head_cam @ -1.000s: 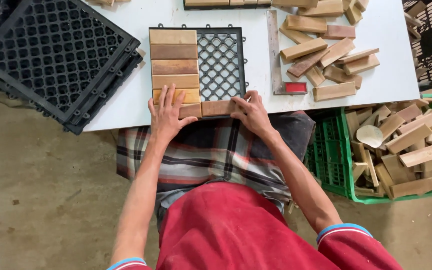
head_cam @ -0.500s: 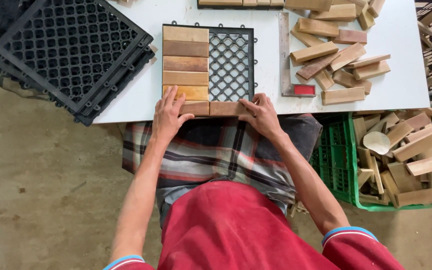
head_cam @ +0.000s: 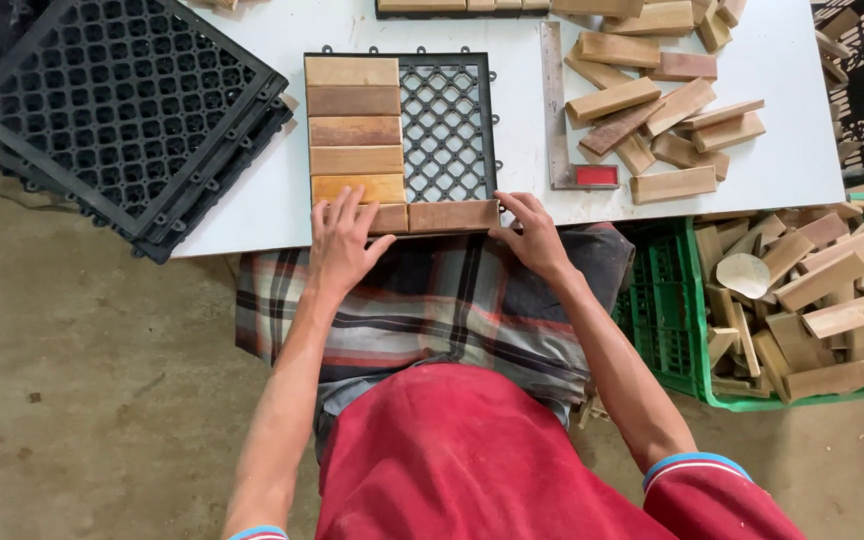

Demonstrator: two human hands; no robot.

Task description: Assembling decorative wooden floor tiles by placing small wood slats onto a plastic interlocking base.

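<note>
Seen from above, the left hand lies flat with fingers spread on the lower left corner of a black plastic grid tile at the centre of the frame, its fingertips resting on the bottom wooden slats. The right hand, open with fingers loosely curled, presses against the right end of a reddish-brown wood piece lying along the tile's bottom edge; neither hand grips anything. The tile sits on a white bench, at its near edge. Its left half is covered by a column of short slats in tan and brown tones, while its right half shows bare lattice. Just right of the tile lies a metal square ruler with a red block at its foot. Further right, in the upper right of the frame, is a loose heap of wooden blocks. A stack of black grid tiles overhangs the bench in the upper left. At the right edge, below the bench, a green crate holds more wood offcuts. The person wears a red shirt, with a checked cloth across the lap, above a concrete floor
</note>
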